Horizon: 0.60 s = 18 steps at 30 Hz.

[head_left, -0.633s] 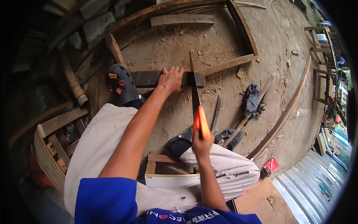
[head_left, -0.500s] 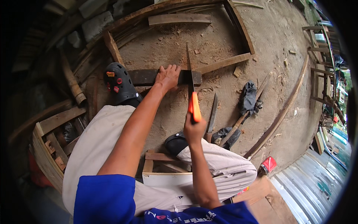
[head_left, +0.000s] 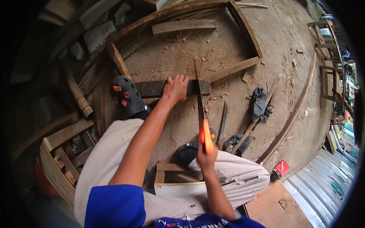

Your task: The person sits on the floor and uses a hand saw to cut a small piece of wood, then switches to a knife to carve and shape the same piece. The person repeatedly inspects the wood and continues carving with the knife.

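Note:
My left hand (head_left: 175, 87) presses flat on a dark wooden board (head_left: 152, 88) that lies on the sawdust-covered ground, with my left foot in a black clog (head_left: 125, 97) resting on the board's left end. My right hand (head_left: 207, 157) grips the orange handle of a hand saw (head_left: 200, 110). Its blade runs up across the board just to the right of my left fingers.
A large knife (head_left: 222, 123) and a long-handled tool with a dark cloth (head_left: 259, 102) lie to the right. Curved wooden strips (head_left: 292, 117), planks (head_left: 183, 26), a small wooden stool (head_left: 171, 176), a red can (head_left: 280, 169) and a slatted crate (head_left: 57, 167) surround me.
The saw has been drawn back toward me along the cut after a push forward; my right hand sits lower. My left hand stays on the board.

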Each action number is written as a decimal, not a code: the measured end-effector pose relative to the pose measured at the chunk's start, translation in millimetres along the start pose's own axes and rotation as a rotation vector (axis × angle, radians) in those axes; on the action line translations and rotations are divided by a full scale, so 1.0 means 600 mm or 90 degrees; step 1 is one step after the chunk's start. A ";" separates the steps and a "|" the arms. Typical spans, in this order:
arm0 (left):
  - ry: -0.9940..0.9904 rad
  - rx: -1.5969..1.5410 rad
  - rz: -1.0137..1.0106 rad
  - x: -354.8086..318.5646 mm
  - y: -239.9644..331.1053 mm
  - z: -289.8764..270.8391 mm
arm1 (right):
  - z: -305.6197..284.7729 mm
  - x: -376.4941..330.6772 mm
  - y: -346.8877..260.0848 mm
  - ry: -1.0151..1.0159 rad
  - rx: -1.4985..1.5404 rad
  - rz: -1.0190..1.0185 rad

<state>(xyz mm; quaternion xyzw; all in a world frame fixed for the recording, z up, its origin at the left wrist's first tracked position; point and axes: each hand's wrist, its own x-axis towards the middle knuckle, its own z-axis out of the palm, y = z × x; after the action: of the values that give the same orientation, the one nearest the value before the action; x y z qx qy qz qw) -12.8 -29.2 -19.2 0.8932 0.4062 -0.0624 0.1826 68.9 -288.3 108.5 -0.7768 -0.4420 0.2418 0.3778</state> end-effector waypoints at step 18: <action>-0.055 0.060 -0.020 0.000 0.003 -0.006 | -0.074 -0.064 -0.055 -0.021 0.123 0.098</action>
<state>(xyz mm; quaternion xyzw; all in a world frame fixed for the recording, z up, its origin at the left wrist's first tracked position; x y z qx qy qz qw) -11.5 -28.6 -15.2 0.8907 0.4086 -0.1227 0.1568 64.8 -327.6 163.1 -0.7642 -0.3619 0.3245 0.4240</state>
